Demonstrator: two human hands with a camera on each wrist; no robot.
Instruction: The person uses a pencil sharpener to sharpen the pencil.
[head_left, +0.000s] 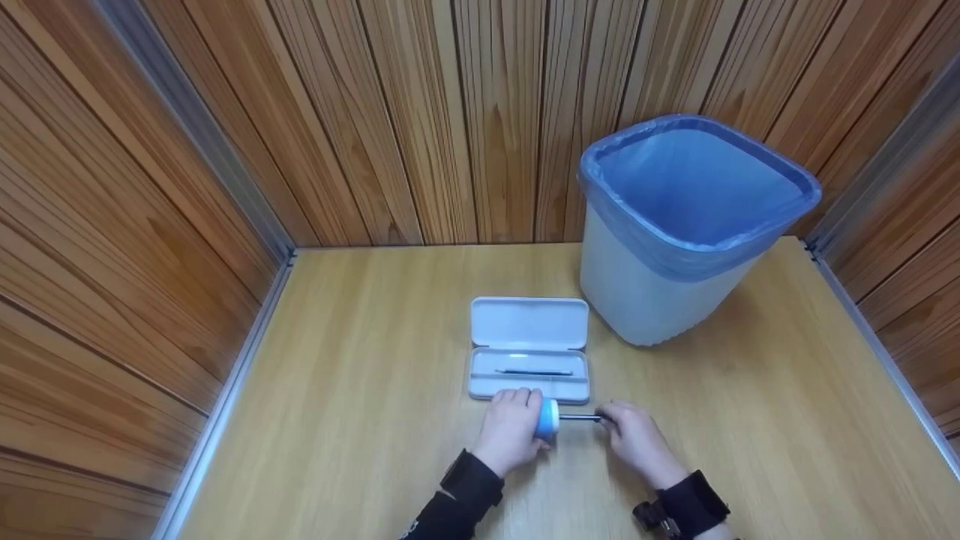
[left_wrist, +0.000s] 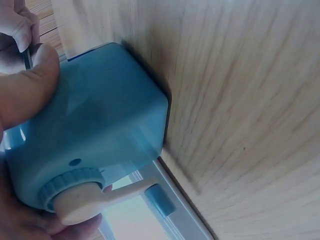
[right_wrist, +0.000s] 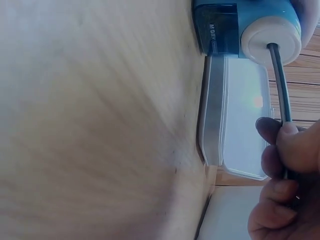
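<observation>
My left hand grips a blue crank pencil sharpener that sits on the table. In the left wrist view, the thumb lies over the sharpener's body, and a cream crank arm with a blue knob sticks out of its end. A dark pencil has one end in the hole of the sharpener's white front. My right hand pinches that pencil near its other end, thumb against fingers. Just behind the sharpener lies an open white pencil case, with another pencil in its back compartment.
A white bin lined with a blue bag stands at the back right, behind the right hand. Wooden panel walls enclose the table at the back and both sides, with metal strips along the side edges.
</observation>
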